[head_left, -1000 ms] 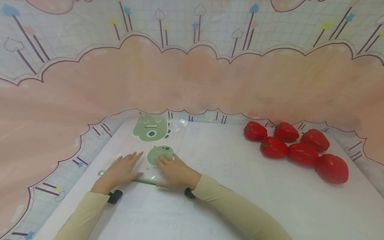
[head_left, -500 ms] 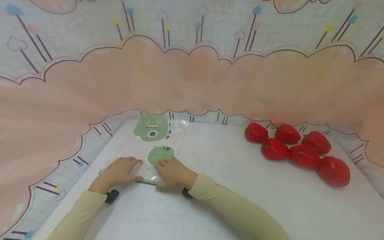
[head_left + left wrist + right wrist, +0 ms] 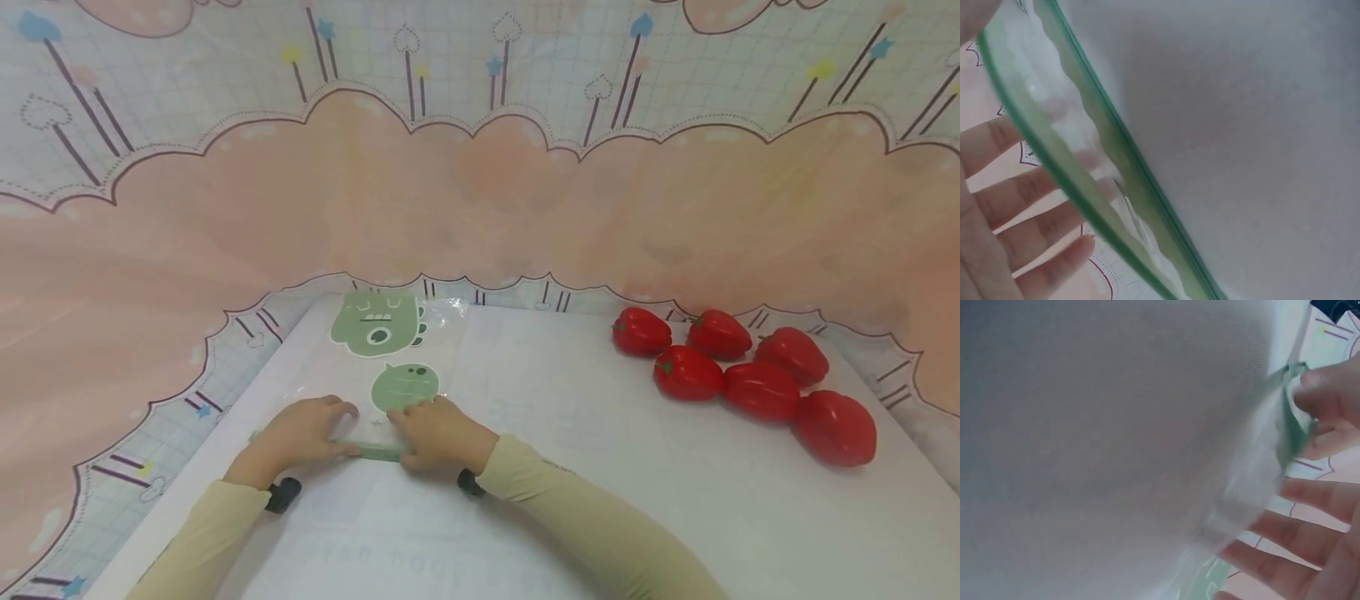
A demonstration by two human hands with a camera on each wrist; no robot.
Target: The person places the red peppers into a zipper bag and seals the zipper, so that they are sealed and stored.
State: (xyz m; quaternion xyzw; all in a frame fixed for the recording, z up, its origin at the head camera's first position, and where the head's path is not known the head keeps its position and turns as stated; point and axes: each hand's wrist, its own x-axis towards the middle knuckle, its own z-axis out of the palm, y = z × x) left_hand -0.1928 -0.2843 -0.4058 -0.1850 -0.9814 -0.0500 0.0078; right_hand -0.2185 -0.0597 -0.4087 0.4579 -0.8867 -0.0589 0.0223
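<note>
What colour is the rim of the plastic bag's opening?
Green; the plastic bag's rim shows best in the left wrist view.

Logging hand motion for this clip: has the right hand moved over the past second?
Yes, slightly: in the head view, the right hand's fingers have drawn back toward the person, away from the patterned backdrop.

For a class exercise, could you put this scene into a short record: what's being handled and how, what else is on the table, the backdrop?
Handled: bag, clear with green prints
Mouth: green edges apart in the left wrist view
Left grip: touches bag, fingers spread
Right grip: thumb and finger pinch a green edge
Others: six red peppers, to the bag's right
Surface: white table
Backdrop: patterned cloth, mostly peach
</note>
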